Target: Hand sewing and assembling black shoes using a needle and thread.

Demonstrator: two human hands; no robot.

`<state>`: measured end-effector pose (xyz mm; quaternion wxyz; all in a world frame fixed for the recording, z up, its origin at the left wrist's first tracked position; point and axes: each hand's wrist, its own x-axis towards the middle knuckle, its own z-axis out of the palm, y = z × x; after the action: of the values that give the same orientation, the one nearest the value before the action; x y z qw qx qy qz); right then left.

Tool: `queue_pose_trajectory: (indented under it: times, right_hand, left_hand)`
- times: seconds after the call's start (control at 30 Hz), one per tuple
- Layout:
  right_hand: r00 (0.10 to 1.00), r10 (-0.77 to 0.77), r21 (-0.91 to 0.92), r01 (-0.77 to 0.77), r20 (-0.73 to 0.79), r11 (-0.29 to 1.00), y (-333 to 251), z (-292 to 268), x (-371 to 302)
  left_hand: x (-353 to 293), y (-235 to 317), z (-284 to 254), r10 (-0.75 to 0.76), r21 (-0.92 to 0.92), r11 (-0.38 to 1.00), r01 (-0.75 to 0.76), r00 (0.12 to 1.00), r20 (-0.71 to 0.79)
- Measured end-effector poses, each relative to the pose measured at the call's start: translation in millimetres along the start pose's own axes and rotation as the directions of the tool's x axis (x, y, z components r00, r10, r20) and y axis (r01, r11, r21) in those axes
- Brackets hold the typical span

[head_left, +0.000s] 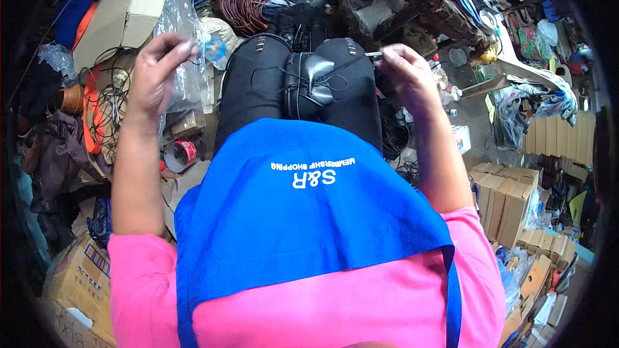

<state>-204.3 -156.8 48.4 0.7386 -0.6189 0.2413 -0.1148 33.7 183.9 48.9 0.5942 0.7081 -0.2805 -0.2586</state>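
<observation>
A black shoe (313, 84) with a shiny toe is wedged between my thighs, and loose loops of thin black cord (336, 84) lie over it. Both my hands are raised, one on either side of my knees. The fingers of my left hand (158, 71) are pinched together; what they hold, if anything, is too fine to make out. My right hand (407, 74) pinches a thin, pale, metallic-looking tool (373, 54) that points inward over my right knee. A blue apron (309, 212) covers my front.
Cardboard boxes (122, 13) stand at the far left, with tangled black cord (116, 93) nearer. Coiled brown tubing (242, 11) lies beyond my knees. On the right are a wooden stand (487, 86), plastic bags (512, 119) and stacked brown boxes (503, 200).
</observation>
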Motion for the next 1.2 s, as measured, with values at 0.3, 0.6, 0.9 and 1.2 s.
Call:
queue_pose_trajectory:
  times: [0.3, 0.6, 0.9, 1.2]
  right_hand:
    - [0.995, -0.009, 0.222, 0.030, -0.097, 0.974, -3, 1, -1]
    - [0.880, -0.173, -0.017, 0.185, -0.443, 0.983, -13, -119, -33]
    - [0.886, -0.179, -0.737, 0.457, 0.428, 0.499, 21, 31, -16]
    - [0.972, -0.125, -0.724, 0.231, 0.199, 0.650, 24, 35, -17]
  left_hand:
    - [0, 13, 27, 0.011, -0.714, 0.700, -0.018, 1.000, -0.014]
    - [7, 7, -30, 0.049, -0.153, 0.978, -0.139, 0.875, -0.482]
    - [85, 15, 130, -0.167, 0.563, 0.716, -0.412, 0.682, 0.712]
    - [99, 1, 141, -0.169, 0.336, 0.930, -0.151, 0.635, 0.754]
